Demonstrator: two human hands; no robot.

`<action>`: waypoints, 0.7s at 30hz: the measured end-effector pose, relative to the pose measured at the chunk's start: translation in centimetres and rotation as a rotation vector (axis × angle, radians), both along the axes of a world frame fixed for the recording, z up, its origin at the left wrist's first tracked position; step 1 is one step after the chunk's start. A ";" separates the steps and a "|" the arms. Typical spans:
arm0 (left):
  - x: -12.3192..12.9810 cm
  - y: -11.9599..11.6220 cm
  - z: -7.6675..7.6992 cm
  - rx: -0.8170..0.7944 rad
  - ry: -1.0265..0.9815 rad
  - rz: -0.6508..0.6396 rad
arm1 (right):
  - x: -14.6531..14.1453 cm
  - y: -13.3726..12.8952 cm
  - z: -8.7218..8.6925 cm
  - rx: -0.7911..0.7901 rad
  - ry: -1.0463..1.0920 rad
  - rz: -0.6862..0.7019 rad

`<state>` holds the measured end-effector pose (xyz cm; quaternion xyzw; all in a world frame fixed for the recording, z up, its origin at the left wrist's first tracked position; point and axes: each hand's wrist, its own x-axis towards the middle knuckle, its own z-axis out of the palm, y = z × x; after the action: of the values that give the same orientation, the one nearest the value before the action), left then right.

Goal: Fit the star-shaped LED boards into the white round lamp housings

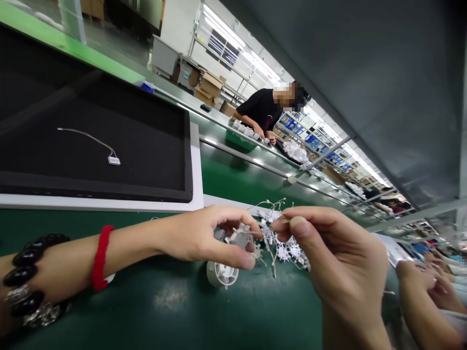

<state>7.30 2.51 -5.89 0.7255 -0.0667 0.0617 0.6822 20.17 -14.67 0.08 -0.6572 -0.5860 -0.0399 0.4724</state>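
Note:
My left hand point(219, 238), with a red band and dark beads at the wrist, has its fingers curved round a white plastic part point(241, 238). From that part a thin pale wire runs toward my right hand point(328, 253), whose thumb and forefinger pinch the wire. Just below my left hand, a white round housing point(222, 273) with inner ribs rests on the green table point(270, 311). Behind and between my hands lies a pile of white gear-like parts point(288, 250) with loose wires.
A black tray point(153, 187) at the left holds a small white block point(114, 160) with a wire. Across the conveyor point(233, 180), a person in black point(259, 109) handles white parts. Another person's hands point(419, 277) are at the right edge.

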 end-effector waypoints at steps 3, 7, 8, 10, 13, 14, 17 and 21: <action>-0.1 0.0 0.1 -0.026 0.028 0.000 | 0.0 -0.3 -1.5 0.135 0.026 0.071; 0.0 0.3 0.2 -0.086 -0.005 0.013 | -0.2 0.2 -3.6 0.324 -0.113 0.318; 0.0 0.3 0.2 -0.107 -0.016 0.013 | -0.2 0.5 -3.9 0.312 -0.151 0.356; 0.2 0.5 0.1 -0.158 -0.036 0.012 | -0.2 0.8 -4.4 0.303 -0.180 0.341; 0.4 0.5 -0.1 -0.196 -0.048 0.024 | 0.0 0.8 -4.9 0.419 -0.082 0.204; 0.5 0.6 -0.1 -0.204 -0.045 0.024 | 0.1 0.8 -5.0 0.461 -0.042 0.188; 0.7 0.6 -0.4 -0.274 -0.048 0.022 | 0.4 0.6 -5.4 0.396 -0.043 0.280; 1.0 1.1 -0.8 -0.353 -0.123 0.097 | 0.7 0.7 -5.9 0.254 -0.143 0.322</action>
<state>8.35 3.56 -6.71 0.5920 -0.0614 0.1491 0.7896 20.90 -13.99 -5.86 -0.4858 -0.7056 -0.0838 0.5090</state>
